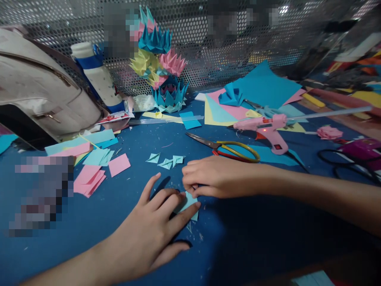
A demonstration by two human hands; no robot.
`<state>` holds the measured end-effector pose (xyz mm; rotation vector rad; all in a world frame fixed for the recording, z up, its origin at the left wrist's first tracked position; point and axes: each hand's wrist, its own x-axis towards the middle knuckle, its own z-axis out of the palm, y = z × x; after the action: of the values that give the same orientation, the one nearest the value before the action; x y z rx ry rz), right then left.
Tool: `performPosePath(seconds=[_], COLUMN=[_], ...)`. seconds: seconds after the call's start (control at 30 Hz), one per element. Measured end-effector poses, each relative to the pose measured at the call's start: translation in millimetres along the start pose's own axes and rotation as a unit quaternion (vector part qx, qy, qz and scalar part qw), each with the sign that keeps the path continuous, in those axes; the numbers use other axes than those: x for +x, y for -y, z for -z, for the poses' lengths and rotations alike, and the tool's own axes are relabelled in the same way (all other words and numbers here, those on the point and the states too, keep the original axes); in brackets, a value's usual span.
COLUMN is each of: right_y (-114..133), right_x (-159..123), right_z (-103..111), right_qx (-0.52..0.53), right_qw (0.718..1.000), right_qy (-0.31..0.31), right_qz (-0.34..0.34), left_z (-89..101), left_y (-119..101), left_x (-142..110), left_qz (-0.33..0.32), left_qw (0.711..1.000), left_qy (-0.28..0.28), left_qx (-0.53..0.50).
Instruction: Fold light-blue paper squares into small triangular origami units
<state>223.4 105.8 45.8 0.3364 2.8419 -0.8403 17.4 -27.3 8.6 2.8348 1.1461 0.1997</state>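
Observation:
A small light-blue paper square (190,201) lies on the table, partly covered by my fingers. My left hand (162,212) has its fingers spread, with several fingertips holding the paper down. My right hand (205,176) has its fingers curled together in a pinch at the paper's upper edge; their tips are partly hidden. Just beyond my hands are folded light-blue pieces (167,163). To the left, pink paper squares (89,180) are stacked near a single pink square (119,165) and light-blue squares (102,157).
Scissors (222,147) and a pink glue gun (268,126) with a lit red light lie beyond my right hand. A folded-paper flower stack (170,93), bottle (98,75) and bag (44,75) stand along the metal mesh (190,43). Larger paper sheets (264,85) are behind the glue gun.

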Motion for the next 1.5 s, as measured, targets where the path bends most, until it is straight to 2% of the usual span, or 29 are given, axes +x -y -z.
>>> performPosePath(seconds=[0.4, 0.47, 0.57, 0.7, 0.9, 1.1, 1.23, 1.37, 1.5], right_y=[0.8, -5.0, -17.6, -30.6, -29.8, -26.0, -26.2, -30.4, -31.3], right_x=[-3.0, -5.9, -12.9, -24.3, -33.4, -34.1, -31.7, -27.3, -23.9], right_z=[-2.5, -2.7, -8.2, -24.0, -37.4, -39.2, -38.9, -37.1, -35.5], right_qx=[0.013, 0.029, 0.029, -0.028, -0.046, -0.084, -0.144, -0.251, -0.308], right_qw=[0.999, 0.997, 0.986, 0.976, 0.98, 0.971, 0.953, 0.914, 0.879], right_qy=[-0.043, -0.06, -0.086, -0.121, -0.135, -0.194, -0.22, -0.233, -0.248], right_qz=[-0.013, 0.031, 0.137, 0.181, 0.137, 0.113, 0.148, 0.216, 0.267], left_z=[4.0, 4.0, 3.5, 2.5, -2.9, -13.6, -15.4, -13.3, -10.2], left_y=[-1.0, -1.0, -0.7, 0.2, 2.8, 8.7, 10.8, 10.1, 8.6], left_x=[2.1, 2.2, 1.7, 0.5, 2.0, 4.3, 4.1, 3.7, 2.6], left_qz=[0.002, 0.003, 0.005, 0.001, -0.005, -0.032, -0.041, -0.041, -0.029], left_qw=[1.0, 1.0, 1.0, 1.0, 0.999, 0.997, 0.996, 0.996, 0.997], left_qy=[-0.002, -0.003, 0.001, -0.002, -0.03, -0.075, -0.082, -0.081, -0.069], left_qx=[-0.008, -0.01, -0.018, -0.021, -0.017, 0.001, 0.01, 0.006, -0.019])
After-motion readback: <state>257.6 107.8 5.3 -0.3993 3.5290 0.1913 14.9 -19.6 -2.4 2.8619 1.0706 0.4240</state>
